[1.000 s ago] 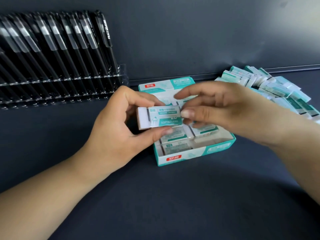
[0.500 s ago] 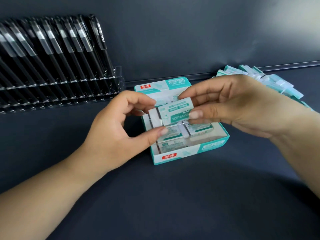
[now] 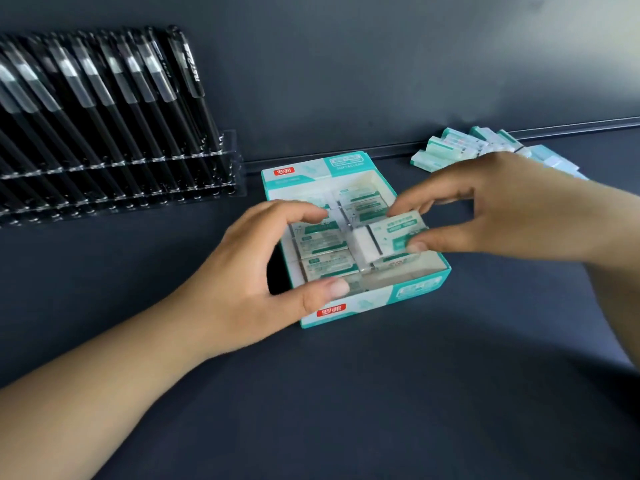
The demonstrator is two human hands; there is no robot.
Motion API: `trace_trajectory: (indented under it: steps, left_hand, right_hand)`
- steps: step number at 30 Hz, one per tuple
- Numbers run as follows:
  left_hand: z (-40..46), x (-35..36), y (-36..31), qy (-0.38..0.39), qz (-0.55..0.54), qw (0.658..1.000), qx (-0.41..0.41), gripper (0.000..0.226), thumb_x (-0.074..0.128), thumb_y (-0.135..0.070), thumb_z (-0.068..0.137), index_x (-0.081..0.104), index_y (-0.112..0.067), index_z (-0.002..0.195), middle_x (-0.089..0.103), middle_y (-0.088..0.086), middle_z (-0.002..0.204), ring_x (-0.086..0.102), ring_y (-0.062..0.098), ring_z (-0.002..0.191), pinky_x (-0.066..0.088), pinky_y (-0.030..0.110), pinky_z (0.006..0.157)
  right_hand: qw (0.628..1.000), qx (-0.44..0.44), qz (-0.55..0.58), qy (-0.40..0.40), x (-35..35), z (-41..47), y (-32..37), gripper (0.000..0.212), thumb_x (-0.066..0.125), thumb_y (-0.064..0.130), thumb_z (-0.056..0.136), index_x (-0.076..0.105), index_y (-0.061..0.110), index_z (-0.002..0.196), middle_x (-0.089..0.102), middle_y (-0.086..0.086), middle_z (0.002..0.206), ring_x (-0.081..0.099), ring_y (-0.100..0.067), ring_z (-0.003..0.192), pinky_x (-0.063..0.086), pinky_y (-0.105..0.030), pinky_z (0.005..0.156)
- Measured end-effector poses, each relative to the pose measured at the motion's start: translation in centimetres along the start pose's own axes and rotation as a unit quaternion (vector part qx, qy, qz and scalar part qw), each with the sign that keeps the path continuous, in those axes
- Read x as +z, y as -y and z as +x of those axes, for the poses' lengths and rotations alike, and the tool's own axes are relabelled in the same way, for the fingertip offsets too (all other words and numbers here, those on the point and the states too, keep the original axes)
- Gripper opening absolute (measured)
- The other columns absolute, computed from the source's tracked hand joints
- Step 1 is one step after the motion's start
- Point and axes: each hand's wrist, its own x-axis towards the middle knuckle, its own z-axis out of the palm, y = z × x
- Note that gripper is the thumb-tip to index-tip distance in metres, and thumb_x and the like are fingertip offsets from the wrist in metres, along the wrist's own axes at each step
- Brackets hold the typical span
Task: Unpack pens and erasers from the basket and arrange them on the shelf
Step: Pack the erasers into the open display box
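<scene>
Eraser step in hand, pens apparently done: black pens [image 3: 104, 109] standing in a slanted row in the clear rack [image 3: 221, 164] at back left. Teal box [image 3: 412, 289] sitting open at the middle of the dark shelf [image 3: 346, 410], rows of wrapped erasers lying flat inside. Right hand [image 3: 502, 206] pinching 1 eraser [image 3: 391, 237] by its sleeved end, thumb on the near edge, forefinger on the far edge, bare white end pointing left. Eraser raised just above the right half of the box, tilted a little; touching the ones beneath or not, hard to tell. Left hand [image 3: 249, 271] curved in a wide C at the left side of the box, thumb tip at the front wall by the red label, forefinger over the left row; holding nothing clearly, fingers spread rather than pressed together, actual contact with the cardboard hard to tell. More erasers lying in a loose pile [image 3: 467, 147] at back right, near the wall rail, well apart from the box.

Judged as mid-transfer: 1 eraser out, many left inside. Next move probably a carry rightward and back to the pile, then a flat set-down beside its fellows, label up, without knocking the leaning ones. Calls for a firm pinch on the slick wrapper, a clean lift clear of the box wall, and the left hand steadying the light box against sliding.
</scene>
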Motion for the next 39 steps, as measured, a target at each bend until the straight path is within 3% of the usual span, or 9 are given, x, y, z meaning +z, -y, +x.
trace_trajectory:
  steps: [4,11,15,19,23,25,29,36,39]
  left_hand:
    - [0.1,0.2,0.7,0.046,0.09,0.994,0.044,0.066,0.03,-0.093,0.055,0.029,-0.059,0.111,0.016,-0.055,0.121,0.007,-0.023,0.124,0.011,0.016,0.106]
    - [0.1,0.5,1.1,0.039,0.113,0.991,0.065,0.074,0.028,-0.088,0.065,0.029,-0.042,0.124,0.027,-0.033,0.126,0.017,-0.006,0.128,0.017,0.033,0.108]
    - [0.2,0.4,1.2,0.038,0.112,0.991,0.06,0.075,0.027,-0.089,0.062,0.028,-0.044,0.122,0.026,-0.038,0.124,0.01,-0.019,0.125,0.014,0.026,0.106]
    - [0.1,0.4,1.3,0.037,0.111,0.992,0.056,0.074,0.027,-0.09,0.061,0.028,-0.046,0.12,0.025,-0.037,0.124,0.013,-0.013,0.126,0.015,0.029,0.108]
    - [0.2,0.4,1.2,0.037,0.116,0.99,0.064,0.074,0.027,-0.089,0.063,0.029,-0.043,0.121,0.026,-0.037,0.123,0.015,-0.009,0.126,0.016,0.032,0.108]
    - [0.2,0.4,1.2,0.039,0.122,0.989,0.072,0.071,0.026,-0.087,0.065,0.032,-0.044,0.121,0.028,-0.035,0.122,0.018,-0.003,0.127,0.018,0.035,0.108]
    - [0.3,0.4,1.2,0.048,0.141,0.986,0.079,0.065,0.023,-0.085,0.069,0.035,-0.045,0.119,0.037,-0.025,0.121,0.021,0.006,0.129,0.022,0.042,0.108]
    - [0.4,0.2,1.1,0.047,0.148,0.984,0.093,0.071,0.026,-0.084,0.071,0.046,-0.037,0.121,0.035,-0.037,0.113,0.025,0.0,0.122,0.026,0.044,0.106]
    - [0.4,-0.3,0.6,0.073,0.152,0.983,0.067,0.07,0.019,-0.091,0.061,0.038,-0.05,0.115,0.03,-0.042,0.112,0.017,-0.009,0.121,0.017,0.035,0.109]
  right_hand:
    - [0.998,0.032,-0.014,0.058,-0.4,-0.2,-1.0,0.024,0.06,0.047,0.055,0.059,0.049,0.079,0.058,0.037,0.093,0.047,0.021,0.092,0.031,0.003,0.076]
    - [0.992,0.045,-0.006,0.118,0.3,0.1,-1.1,0.019,0.065,0.036,0.066,0.057,0.043,0.082,0.057,0.031,0.094,0.044,0.026,0.09,0.028,0.006,0.076]
    - [0.99,0.059,0.017,0.128,0.4,0.4,-1.4,0.026,0.061,0.044,0.056,0.059,0.04,0.082,0.058,0.024,0.1,0.051,0.007,0.103,0.036,-0.02,0.098]
    - [0.986,0.057,0.057,0.145,0.3,0.4,-1.3,0.043,0.061,0.064,0.045,0.066,0.043,0.081,0.061,0.018,0.102,0.055,-0.003,0.106,0.038,-0.034,0.102]
    - [0.991,0.047,0.024,0.12,1.0,0.6,-1.2,0.005,0.066,0.04,0.066,0.065,0.037,0.07,0.059,0.017,0.097,0.053,0.001,0.099,0.038,-0.021,0.096]
    - [0.994,0.038,-0.001,0.102,1.4,0.8,-1.1,0.012,0.07,0.029,0.072,0.063,0.038,0.068,0.058,0.016,0.093,0.05,0.005,0.089,0.037,-0.007,0.079]
    - [0.995,0.054,0.002,0.082,1.7,1.0,-0.7,0.01,0.073,0.027,0.072,0.064,0.034,0.072,0.059,0.015,0.078,0.048,0.012,0.067,0.036,-0.005,0.062]
    - [0.992,0.091,0.029,0.085,1.9,0.9,-0.2,0.018,0.073,0.025,0.072,0.064,0.034,0.059,0.061,0.027,0.058,0.052,0.015,0.058,0.036,-0.001,0.056]
    - [0.99,0.104,0.054,0.084,1.9,0.7,-0.1,0.014,0.072,0.026,0.074,0.066,0.03,0.062,0.062,0.027,0.059,0.054,0.014,0.059,0.037,-0.001,0.057]
